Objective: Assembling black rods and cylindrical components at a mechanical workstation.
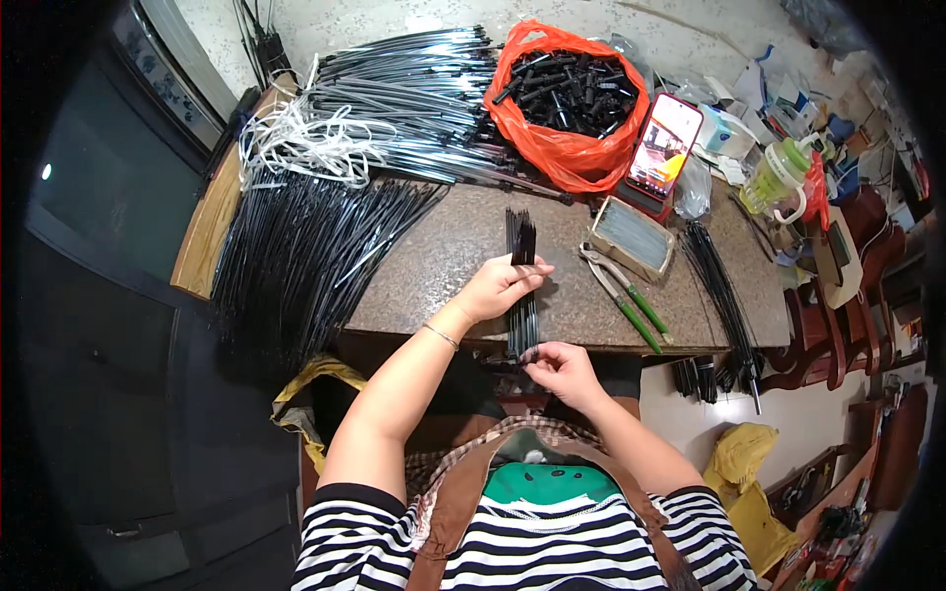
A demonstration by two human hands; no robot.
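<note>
We see the person's left hand [503, 287] grasping a slim bundle of black rods [520, 234] about its middle, over the near part of the table [419, 281]. The right hand [566, 372] draws its fingertips together at the bundle's near end; we cannot tell how tightly they pinch. By our reading, the step in hand is gathering the rods and evening that end; the next move calls for a firm left grip and a fine right-hand touch. Right of the bundle we find green-handled pliers [645, 306] and a box of grey strips [627, 260]; farther right lies another black bunch [717, 286]. Beyond the bundle we see a red bag [552, 163] of black pieces; to its left, a broad heap of black rods [296, 261].
</note>
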